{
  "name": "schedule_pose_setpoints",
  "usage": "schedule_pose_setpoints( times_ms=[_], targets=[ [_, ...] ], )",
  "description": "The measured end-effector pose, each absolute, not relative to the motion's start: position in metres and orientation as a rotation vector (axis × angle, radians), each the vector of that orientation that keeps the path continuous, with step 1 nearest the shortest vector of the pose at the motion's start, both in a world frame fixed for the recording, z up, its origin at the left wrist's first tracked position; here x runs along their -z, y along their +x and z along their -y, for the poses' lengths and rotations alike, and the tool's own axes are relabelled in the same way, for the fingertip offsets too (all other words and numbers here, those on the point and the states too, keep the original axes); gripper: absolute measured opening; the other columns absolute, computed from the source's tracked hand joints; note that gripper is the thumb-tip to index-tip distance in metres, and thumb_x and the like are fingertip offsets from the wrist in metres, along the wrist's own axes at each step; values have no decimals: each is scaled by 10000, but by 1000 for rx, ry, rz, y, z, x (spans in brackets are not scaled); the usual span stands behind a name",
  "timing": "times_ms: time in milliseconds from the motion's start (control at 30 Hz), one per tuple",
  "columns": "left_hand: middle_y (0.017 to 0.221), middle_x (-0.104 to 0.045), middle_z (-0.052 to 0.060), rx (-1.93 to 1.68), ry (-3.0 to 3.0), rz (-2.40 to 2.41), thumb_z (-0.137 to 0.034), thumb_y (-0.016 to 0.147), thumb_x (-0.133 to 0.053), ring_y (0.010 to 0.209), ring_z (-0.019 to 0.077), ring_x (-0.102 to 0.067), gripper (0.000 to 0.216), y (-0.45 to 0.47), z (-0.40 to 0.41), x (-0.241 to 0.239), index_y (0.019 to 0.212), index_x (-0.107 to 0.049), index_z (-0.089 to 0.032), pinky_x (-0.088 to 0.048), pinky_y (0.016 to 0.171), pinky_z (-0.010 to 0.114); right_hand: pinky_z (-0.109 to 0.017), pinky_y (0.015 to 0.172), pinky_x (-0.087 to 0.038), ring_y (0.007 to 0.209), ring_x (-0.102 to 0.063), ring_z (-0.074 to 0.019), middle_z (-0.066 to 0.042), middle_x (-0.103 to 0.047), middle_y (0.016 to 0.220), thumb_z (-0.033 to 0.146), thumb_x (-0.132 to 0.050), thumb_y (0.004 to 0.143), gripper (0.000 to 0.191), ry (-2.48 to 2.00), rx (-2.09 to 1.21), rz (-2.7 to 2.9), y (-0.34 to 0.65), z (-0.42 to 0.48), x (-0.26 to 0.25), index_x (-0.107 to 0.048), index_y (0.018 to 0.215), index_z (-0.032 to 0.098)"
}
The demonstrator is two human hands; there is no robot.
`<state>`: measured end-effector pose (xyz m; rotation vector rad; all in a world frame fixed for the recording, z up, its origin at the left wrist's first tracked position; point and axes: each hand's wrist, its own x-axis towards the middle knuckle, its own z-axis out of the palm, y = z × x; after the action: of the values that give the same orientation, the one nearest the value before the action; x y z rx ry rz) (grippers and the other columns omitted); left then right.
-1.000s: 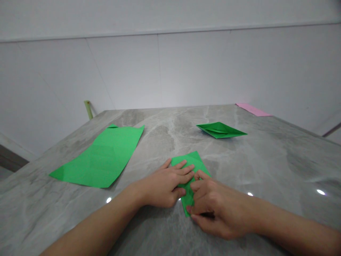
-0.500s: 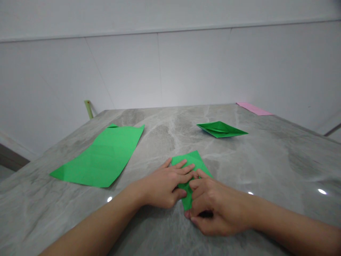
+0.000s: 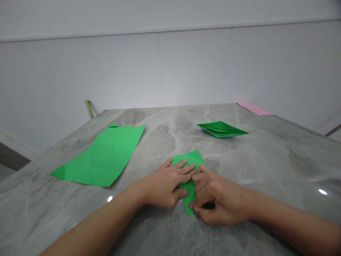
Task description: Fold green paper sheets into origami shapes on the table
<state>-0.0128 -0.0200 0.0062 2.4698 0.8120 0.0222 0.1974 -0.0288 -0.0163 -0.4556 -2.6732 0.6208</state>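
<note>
The left hand's fingers lie flat and spread, pressing the small folded green paper onto the grey marble tabletop. The right hand's fingers curl closed, pinching the paper's near edge. Farther off lie a large creased green sheet, a folded green paper boat and a pink sheet.

1 head-worn camera looks forward and down across the table.

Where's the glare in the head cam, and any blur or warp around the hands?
Head view: one glare spot by the left forearm, another at far right of the marble table; left hand, right hand and folded green paper between them are sharp; wide-angle warp splays the table edges; light soft, shadows faint.
</note>
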Motion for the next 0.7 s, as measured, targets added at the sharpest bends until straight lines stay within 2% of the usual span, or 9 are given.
schedule_pose_setpoints(
  times_ms=[133, 300, 500, 700],
  targets=[
    [1615, -201, 63, 2, 2482, -823, -209, 877, -530, 1495, 310, -134, 695, -12, 21, -6, 1528, -292, -263, -86, 1164, 653, -353, 816, -300, 653, -505, -107, 59, -529, 503, 122, -618, 713, 258, -539, -638, 2624, 201, 24, 15, -509, 483, 156],
    [1616, -184, 64, 8, 2509, -834, -217, 871, -533, 1497, 301, -122, 709, -13, 21, -4, 1532, -278, -204, -79, 1173, 645, -363, 843, -282, 687, -534, -112, 62, -580, 560, 117, -614, 717, 204, -730, -686, 2654, 208, 18, 8, -552, 527, 163],
    [1615, -181, 50, 33, 2527, -844, -232, 881, -530, 1500, 290, -112, 682, -14, 21, -5, 1522, -300, -197, -81, 1175, 643, -346, 801, -298, 637, -505, -108, 63, -521, 515, 118, -618, 706, 217, -860, -636, 2624, 210, 13, 5, -531, 511, 158],
    [1617, -174, 53, 24, 2531, -852, -228, 881, -535, 1502, 285, -109, 689, -13, 21, -6, 1525, -290, -209, -89, 1168, 655, -337, 786, -315, 610, -512, -105, 48, -552, 548, 115, -615, 695, 218, -991, -558, 2599, 212, 8, 2, -530, 498, 156]
  ],
)
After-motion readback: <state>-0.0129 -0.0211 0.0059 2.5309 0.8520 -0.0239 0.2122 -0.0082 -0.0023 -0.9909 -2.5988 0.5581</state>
